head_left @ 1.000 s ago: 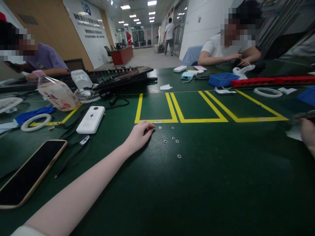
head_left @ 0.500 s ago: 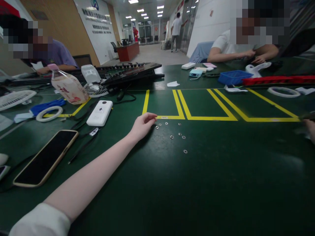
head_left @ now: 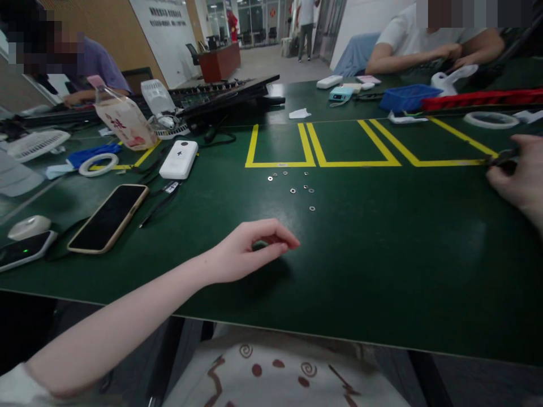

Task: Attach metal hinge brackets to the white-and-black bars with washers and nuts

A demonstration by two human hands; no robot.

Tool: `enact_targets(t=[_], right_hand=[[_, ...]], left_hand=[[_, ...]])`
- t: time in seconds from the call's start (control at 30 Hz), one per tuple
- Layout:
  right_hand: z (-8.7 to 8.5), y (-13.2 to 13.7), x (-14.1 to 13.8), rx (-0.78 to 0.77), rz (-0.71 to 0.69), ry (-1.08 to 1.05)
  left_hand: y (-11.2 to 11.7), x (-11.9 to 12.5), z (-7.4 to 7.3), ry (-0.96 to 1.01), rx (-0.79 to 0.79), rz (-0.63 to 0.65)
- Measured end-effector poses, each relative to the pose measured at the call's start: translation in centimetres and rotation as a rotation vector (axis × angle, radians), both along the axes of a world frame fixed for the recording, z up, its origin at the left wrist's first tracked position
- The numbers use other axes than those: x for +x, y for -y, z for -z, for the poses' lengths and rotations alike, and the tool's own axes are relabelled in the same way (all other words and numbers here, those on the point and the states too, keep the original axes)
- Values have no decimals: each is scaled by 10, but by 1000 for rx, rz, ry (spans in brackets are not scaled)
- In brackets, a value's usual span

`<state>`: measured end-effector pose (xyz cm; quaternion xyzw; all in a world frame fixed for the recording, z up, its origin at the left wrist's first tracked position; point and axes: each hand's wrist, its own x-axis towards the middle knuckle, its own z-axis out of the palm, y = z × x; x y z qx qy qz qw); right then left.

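Note:
My left hand (head_left: 250, 249) hovers low over the green table (head_left: 382, 254) near its front edge. Its thumb and fingers are pinched together, and I cannot make out what is between them. Several small metal washers (head_left: 292, 190) lie scattered on the table beyond it, just in front of a yellow taped box (head_left: 280, 164). At the right edge of the view my right hand (head_left: 520, 181) is closed on a small dark object (head_left: 503, 160) on the yellow tape line.
A black phone (head_left: 108, 217), white power bank (head_left: 179, 159), tape roll (head_left: 99, 164) and bottle (head_left: 125, 121) lie to the left, with a mouse (head_left: 27, 226) further left. A keyboard (head_left: 229, 93), blue bin (head_left: 409, 97) and red tray (head_left: 479, 99) stand at the back. Co-workers sit across the table.
My left hand has pulled back from the washers toward the table's front edge, fingers pinched. My right hand has come further into view. The camera has tilted down.

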<state>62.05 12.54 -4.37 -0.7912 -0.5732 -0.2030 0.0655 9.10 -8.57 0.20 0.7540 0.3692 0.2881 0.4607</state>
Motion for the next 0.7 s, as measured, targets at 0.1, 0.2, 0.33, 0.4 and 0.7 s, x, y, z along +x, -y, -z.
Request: enact_targets(t=[0.1,0.2,0.33,0.4,0.7], right_hand=[[-3,3,-1,-31,22,-86],[-7,13,-4,16,40,-145],[-14,28,-9,111,92,-234],[-16,33,-11,128,102,-256],[-13,32,-20,169,104,-210]], left_hand=[[29,-19,8,-159,89,69],[44,-37,17,-275,212,41],[46,-45,24,-353,370,-79],[43,-44,25,-368,395,-90],[20,-54,25,-328,322,-144]])
